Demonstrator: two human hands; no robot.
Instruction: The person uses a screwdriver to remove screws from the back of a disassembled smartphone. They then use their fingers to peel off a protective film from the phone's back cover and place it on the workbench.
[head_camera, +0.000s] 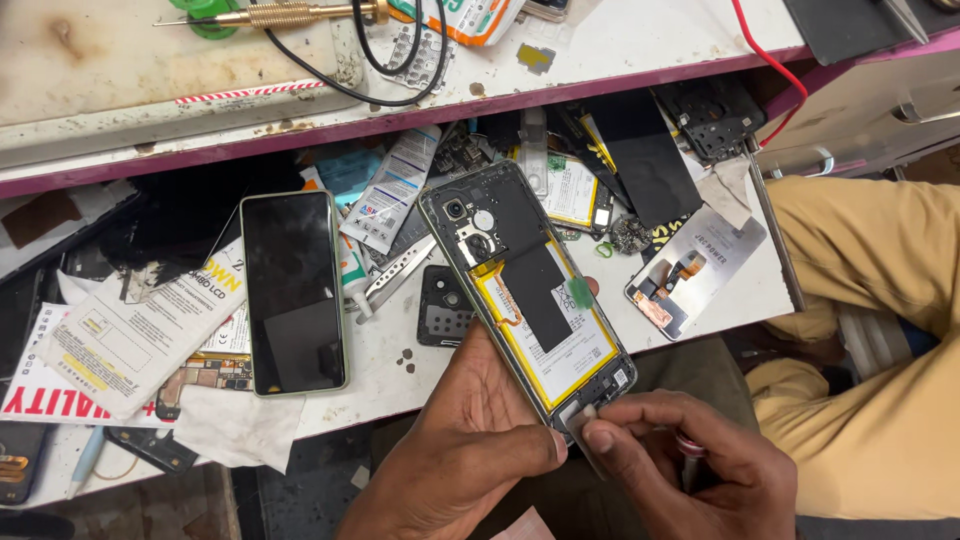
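My left hand (470, 440) grips an opened phone (525, 285) with its back cover off, showing the battery with a yellow edge, a black patch and the camera modules. The phone tilts from upper left to lower right above the bench edge. My right hand (690, 465) pinches a small grey piece (582, 418) at the phone's bottom end, thumb and forefinger closed on it. A thin red-banded tool (690, 455) is tucked between the other fingers of that hand.
A second phone (293, 290) lies screen up on the white bench (400, 370). Around it lie a black camera frame (443, 305), tweezers (395, 275), packets, a display part (690, 270), a tube. A brass-tipped tool (290, 14) rests on the shelf above. Another person's tan sleeve (880, 330) is at right.
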